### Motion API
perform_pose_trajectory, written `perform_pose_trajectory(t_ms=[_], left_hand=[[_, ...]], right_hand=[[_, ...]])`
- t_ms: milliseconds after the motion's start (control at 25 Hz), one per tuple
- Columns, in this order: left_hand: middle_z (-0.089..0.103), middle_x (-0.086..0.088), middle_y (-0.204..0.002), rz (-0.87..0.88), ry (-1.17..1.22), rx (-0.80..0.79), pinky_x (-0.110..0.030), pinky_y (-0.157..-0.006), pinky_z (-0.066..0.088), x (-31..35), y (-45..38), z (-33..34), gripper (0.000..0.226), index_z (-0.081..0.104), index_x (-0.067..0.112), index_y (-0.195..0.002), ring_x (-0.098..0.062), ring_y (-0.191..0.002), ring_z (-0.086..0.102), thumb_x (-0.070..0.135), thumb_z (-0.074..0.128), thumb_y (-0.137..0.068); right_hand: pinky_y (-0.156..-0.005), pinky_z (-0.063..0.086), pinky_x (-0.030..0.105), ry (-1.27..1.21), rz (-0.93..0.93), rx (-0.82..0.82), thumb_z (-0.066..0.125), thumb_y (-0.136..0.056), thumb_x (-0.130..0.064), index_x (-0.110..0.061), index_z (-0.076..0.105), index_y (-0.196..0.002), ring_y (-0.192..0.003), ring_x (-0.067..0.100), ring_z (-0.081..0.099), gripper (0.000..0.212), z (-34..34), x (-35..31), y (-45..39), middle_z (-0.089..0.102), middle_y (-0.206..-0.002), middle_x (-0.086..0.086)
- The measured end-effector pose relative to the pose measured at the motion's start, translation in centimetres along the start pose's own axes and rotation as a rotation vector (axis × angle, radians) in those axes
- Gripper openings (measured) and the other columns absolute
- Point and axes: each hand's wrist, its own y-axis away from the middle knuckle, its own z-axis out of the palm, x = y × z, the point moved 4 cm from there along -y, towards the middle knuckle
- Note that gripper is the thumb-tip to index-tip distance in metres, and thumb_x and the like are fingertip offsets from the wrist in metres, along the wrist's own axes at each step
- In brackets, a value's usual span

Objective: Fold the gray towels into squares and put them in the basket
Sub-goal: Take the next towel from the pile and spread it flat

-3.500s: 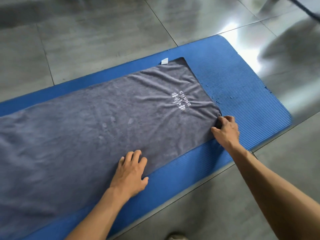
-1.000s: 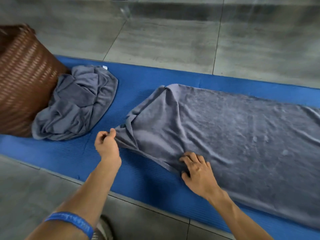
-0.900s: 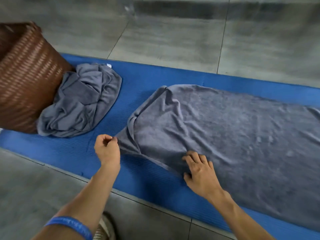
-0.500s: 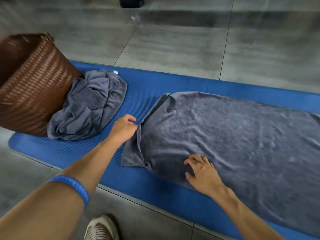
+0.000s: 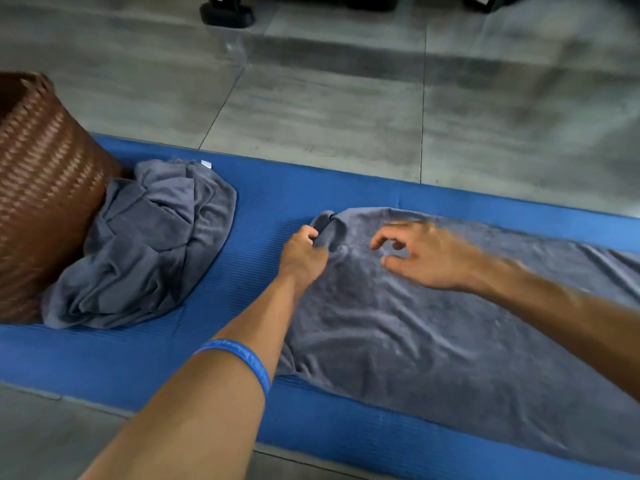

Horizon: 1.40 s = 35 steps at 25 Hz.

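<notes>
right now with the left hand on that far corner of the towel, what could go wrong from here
The spread towel is rumpled, so folding now may lock in creases and give a crooked square. Only the left hand grips the bunched far corner; the right hand hovers above holding nothing, so a one-sided pull could skew the cloth on the blue mat. The crumpled towel lies against the basket, near enough that a wide sweep might drag it.
</notes>
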Motion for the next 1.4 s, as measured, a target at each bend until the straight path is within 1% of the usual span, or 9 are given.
perform_pose_trajectory(t_ms=[160, 360, 560, 680, 880, 1080, 1240, 1320, 1400], left_hand=[[0.062, -0.005, -0.119, -0.063, 0.154, 0.043, -0.034, -0.085, 0.049, -0.7, 0.7, 0.8, 0.036, 0.057, 0.015, -0.124, -0.025, -0.101, 0.06, 0.014, 0.055, -0.088], [0.061, -0.007, -0.122, 0.029, 0.12, 0.116, -0.039, -0.094, 0.048, -2.3, 0.0, -0.3, 0.033, 0.059, 0.014, -0.12, -0.024, -0.109, 0.058, 0.01, 0.054, -0.087], [0.049, -0.011, -0.13, 0.057, -0.208, 0.304, -0.047, -0.093, 0.036, -4.9, 1.4, -1.8, 0.046, 0.048, 0.014, -0.131, -0.032, -0.117, 0.044, 0.013, 0.058, -0.086], [0.046, -0.008, -0.133, -0.01, -0.309, 0.177, -0.047, -0.095, 0.039, -7.6, 2.9, -2.0, 0.054, 0.041, 0.017, -0.136, -0.029, -0.12, 0.044, 0.024, 0.063, -0.088], [0.052, -0.005, -0.118, 0.026, -0.406, 0.141, -0.037, -0.085, 0.046, -9.4, 4.5, -2.5, 0.039, 0.044, 0.017, -0.117, -0.024, -0.106, 0.05, 0.019, 0.066, -0.085], [0.054, 0.003, -0.093, -0.118, -0.313, 0.116, -0.033, -0.068, 0.045, -10.2, 6.0, -1.6, 0.038, 0.036, 0.02, -0.115, -0.018, -0.083, 0.053, 0.021, 0.063, -0.088], [0.056, 0.008, -0.09, -0.155, -0.265, 0.082, -0.026, -0.067, 0.043, -11.8, 6.9, -0.2, 0.029, 0.047, 0.022, -0.109, -0.012, -0.081, 0.056, 0.018, 0.064, -0.085], [0.057, 0.01, -0.09, -0.116, -0.286, 0.079, -0.024, -0.066, 0.041, -11.9, 7.2, -0.2, 0.026, 0.051, 0.024, -0.104, -0.01, -0.08, 0.057, 0.015, 0.064, -0.083], [0.056, 0.011, -0.09, -0.08, -0.323, 0.078, -0.024, -0.066, 0.041, -12.1, 7.5, -0.3, 0.026, 0.052, 0.024, -0.103, -0.009, -0.079, 0.057, 0.014, 0.064, -0.082]], right_hand=[[-0.095, 0.046, 0.034, 0.375, -0.017, -0.23, 0.046, -0.098, -0.026, -0.023, 0.056, -0.13, -0.117, 0.022, 0.056, 0.033, -0.4, -4.7, -3.8, 0.056, -0.136, 0.002], [-0.103, 0.042, 0.04, 0.322, -0.041, -0.32, 0.05, -0.097, -0.029, -0.025, 0.05, -0.135, -0.125, 0.024, 0.05, 0.039, 2.9, -4.5, -3.2, 0.052, -0.137, 0.002], [-0.096, 0.045, 0.032, 0.143, 0.047, -0.3, 0.055, -0.095, -0.027, -0.023, 0.059, -0.128, -0.115, 0.023, 0.057, 0.033, 5.7, -0.9, -3.1, 0.061, -0.13, 0.001], [-0.088, 0.052, 0.036, 0.117, 0.041, -0.06, 0.054, -0.091, -0.023, -0.025, 0.068, -0.109, -0.1, 0.025, 0.065, 0.023, 4.1, -0.4, -5.9, 0.07, -0.111, 0.0], [-0.088, 0.052, 0.037, 0.116, 0.036, 0.083, 0.055, -0.087, -0.021, -0.021, 0.07, -0.094, -0.1, 0.028, 0.062, 0.016, 1.5, -0.7, -13.3, 0.07, -0.106, 0.004], [-0.091, 0.053, 0.038, 0.018, 0.119, -0.085, 0.054, -0.085, -0.015, -0.023, 0.056, -0.129, -0.1, 0.025, 0.064, 0.045, 5.1, 0.0, -18.1, 0.067, -0.117, 0.008], [-0.047, 0.051, 0.027, -0.141, 0.241, -0.285, 0.05, -0.084, -0.005, -0.023, 0.046, -0.141, -0.051, 0.018, 0.06, 0.06, 8.7, 0.0, -19.7, 0.07, -0.07, 0.004], [-0.046, 0.047, 0.023, -0.149, 0.249, -0.296, 0.049, -0.085, -0.006, -0.013, 0.062, -0.125, -0.052, 0.019, 0.061, 0.042, 9.4, -0.3, -20.2, 0.071, -0.069, 0.004], [-0.063, 0.052, 0.026, -0.188, 0.258, -0.118, 0.051, -0.086, -0.008, -0.008, 0.072, -0.105, -0.077, 0.023, 0.068, 0.029, 9.0, 0.0, -20.9, 0.073, -0.094, 0.01]])
